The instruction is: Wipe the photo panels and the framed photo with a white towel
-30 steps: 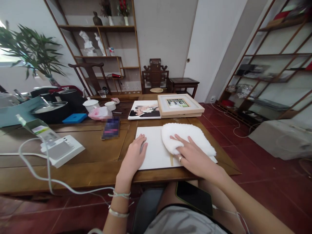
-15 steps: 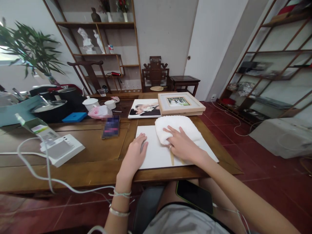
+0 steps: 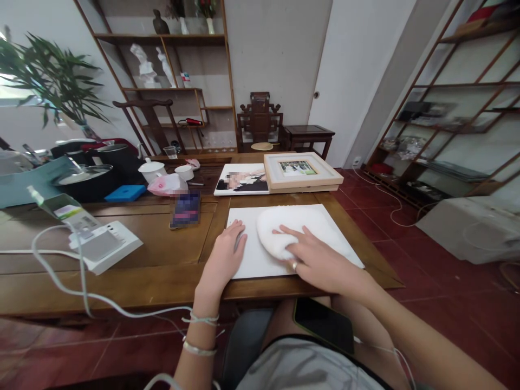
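White cloth [image 3: 273, 234] is pressed under the flattened right hand [image 3: 314, 260] on a white board [image 3: 325, 227]. The board's left edge is held down by the flat, released left hand [image 3: 225, 257] on the counter [image 3: 162, 244].

Counts around the white board [image 3: 312, 230]

One white board with one white cloth [image 3: 272, 238] on it and two hands, left hand [image 3: 221, 257] and right hand [image 3: 320, 262]. Behind the board: one framed picture [image 3: 300, 170], one unframed photo print [image 3: 242, 180]. Left of it: one phone [image 3: 185, 209], two white cups [image 3: 151, 170], perhaps two dark pots [image 3: 83, 181].
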A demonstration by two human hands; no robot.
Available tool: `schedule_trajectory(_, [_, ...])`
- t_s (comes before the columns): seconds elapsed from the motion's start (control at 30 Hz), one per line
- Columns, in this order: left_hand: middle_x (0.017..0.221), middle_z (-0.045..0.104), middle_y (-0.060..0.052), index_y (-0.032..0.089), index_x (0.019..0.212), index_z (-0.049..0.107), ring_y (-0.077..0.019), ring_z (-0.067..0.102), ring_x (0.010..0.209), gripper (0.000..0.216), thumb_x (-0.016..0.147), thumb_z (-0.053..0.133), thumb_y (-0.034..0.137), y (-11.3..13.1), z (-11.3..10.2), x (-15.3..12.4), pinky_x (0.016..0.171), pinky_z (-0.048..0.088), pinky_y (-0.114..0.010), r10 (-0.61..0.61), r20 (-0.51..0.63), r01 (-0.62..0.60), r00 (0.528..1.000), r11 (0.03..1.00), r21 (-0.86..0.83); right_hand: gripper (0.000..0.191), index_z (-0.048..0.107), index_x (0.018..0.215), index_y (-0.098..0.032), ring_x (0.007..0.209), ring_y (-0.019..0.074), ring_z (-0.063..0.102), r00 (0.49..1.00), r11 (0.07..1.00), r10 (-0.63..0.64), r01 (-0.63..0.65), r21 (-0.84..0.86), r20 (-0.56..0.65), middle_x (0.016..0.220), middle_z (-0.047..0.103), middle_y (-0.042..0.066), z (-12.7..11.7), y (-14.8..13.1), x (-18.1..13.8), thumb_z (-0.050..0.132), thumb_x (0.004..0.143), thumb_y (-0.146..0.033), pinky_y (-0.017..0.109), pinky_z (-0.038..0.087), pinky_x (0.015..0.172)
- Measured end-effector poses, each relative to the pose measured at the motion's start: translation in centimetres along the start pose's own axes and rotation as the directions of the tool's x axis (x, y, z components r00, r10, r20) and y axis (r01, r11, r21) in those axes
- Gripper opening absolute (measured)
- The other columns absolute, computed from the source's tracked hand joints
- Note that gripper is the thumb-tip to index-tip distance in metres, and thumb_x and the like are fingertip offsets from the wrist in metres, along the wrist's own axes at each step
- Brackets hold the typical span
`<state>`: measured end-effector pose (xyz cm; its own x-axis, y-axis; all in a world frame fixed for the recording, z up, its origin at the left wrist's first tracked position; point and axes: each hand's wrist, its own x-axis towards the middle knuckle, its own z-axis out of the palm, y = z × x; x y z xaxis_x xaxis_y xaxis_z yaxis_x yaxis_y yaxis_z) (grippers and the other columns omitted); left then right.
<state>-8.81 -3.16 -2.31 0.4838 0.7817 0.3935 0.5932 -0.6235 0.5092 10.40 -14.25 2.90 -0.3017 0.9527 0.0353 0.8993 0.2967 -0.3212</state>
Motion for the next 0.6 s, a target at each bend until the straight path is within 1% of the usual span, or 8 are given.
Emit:
schedule_trajectory(0.1, [0.126,0.057,-0.016,0.010,0.110,0.061,-0.0241,0.049,0.123,0.033,0.087,0.042,0.024,0.0,0.0,0.0,0.105,0.037,-0.042,-0.002,-0.003,0.002,1.000,1.000,-0.002,0.031,0.062,0.103,-0.015,0.138,0.0219,0.018,0.997,0.997,0.067,-0.068,-0.025,-0.036,0.140,0.042,0.014,-0.2,1.4,2.9,0.038,0.084,-0.014,0.056,0.015,0.108])
schedule_trajectory(0.17, [0.126,0.057,-0.016,0.011,0.110,0.061,-0.0240,0.049,0.123,0.032,0.087,0.042,0.024,0.0,-0.1,0.0,0.104,0.037,-0.043,-0.002,-0.003,0.002,1.000,1.000,-0.005,0.033,0.062,0.105,-0.014,0.138,0.0232,0.018,0.991,0.991,0.114,-0.118,-0.059,-0.068,0.142,0.039,0.013,0.0,1.7,4.7,0.036,0.085,-0.014,0.057,0.017,0.106])
schedule_trajectory(0.23, [0.126,0.058,-0.016,0.011,0.110,0.060,-0.0242,0.049,0.123,0.032,0.087,0.042,0.023,0.0,-0.1,0.0,0.104,0.037,-0.043,0.000,-0.005,0.000,1.000,1.000,-0.010,0.033,0.062,0.105,-0.014,0.137,0.0255,0.020,0.983,0.979,0.153,-0.165,-0.117,-0.101,0.143,0.038,0.013,0.3,1.7,5.9,0.036,0.085,-0.015,0.058,0.019,0.105])
schedule_trajectory(0.3, [0.125,0.058,-0.017,0.010,0.110,0.061,-0.0246,0.049,0.123,0.032,0.087,0.042,0.023,0.0,0.0,0.0,0.105,0.037,-0.042,0.003,-0.006,-0.003,1.000,1.000,-0.015,0.032,0.064,0.104,-0.013,0.135,0.0286,0.022,0.975,0.961,0.176,-0.200,-0.189,-0.135,0.142,0.038,0.014,0.7,1.1,6.4,0.039,0.084,-0.015,0.061,0.019,0.103])
schedule_trajectory(0.37, [0.125,0.058,-0.017,0.009,0.110,0.061,-0.0249,0.049,0.123,0.032,0.087,0.042,0.023,-0.1,0.0,0.0,0.105,0.037,-0.041,0.006,-0.006,-0.007,1.000,1.000,-0.018,0.032,0.065,0.103,-0.013,0.135,0.0314,0.023,0.972,0.945,0.170,-0.207,-0.253,-0.160,0.143,0.037,0.016,1.3,0.2,6.1,0.042,0.082,-0.013,0.063,0.018,0.102])
schedule_trajectory(0.43, [0.125,0.058,-0.017,0.009,0.109,0.061,-0.0250,0.049,0.122,0.032,0.087,0.042,0.023,-0.1,0.0,0.0,0.105,0.037,-0.041,0.011,-0.007,-0.011,1.000,1.000,-0.017,0.031,0.067,0.101,-0.013,0.135,0.0328,0.022,0.979,0.942,0.136,-0.175,-0.287,-0.151,0.143,0.036,0.016,1.8,-1.0,5.0,0.044,0.080,-0.012,0.064,0.017,0.102])
schedule_trajectory(0.5, [0.125,0.058,-0.017,0.010,0.109,0.061,-0.0249,0.050,0.122,0.032,0.087,0.042,0.023,-0.1,0.0,0.0,0.104,0.037,-0.042,0.011,-0.013,-0.011,1.000,1.000,-0.015,0.030,0.068,0.098,-0.015,0.135,0.0330,0.022,0.989,0.949,0.094,-0.124,-0.289,-0.115,0.143,0.036,0.016,2.3,-2.5,3.2,0.046,0.079,-0.012,0.064,0.016,0.103])
schedule_trajectory(0.6, [0.125,0.058,-0.016,0.011,0.109,0.061,-0.0249,0.051,0.121,0.031,0.087,0.042,0.023,-0.1,0.0,0.0,0.104,0.038,-0.043,0.008,-0.017,-0.008,1.000,1.000,-0.009,0.026,0.070,0.091,-0.016,0.136,0.0330,0.020,0.996,0.967,0.038,-0.056,-0.247,-0.075,0.144,0.034,0.015,2.6,-4.4,0.2,0.048,0.078,-0.013,0.063,0.014,0.105])
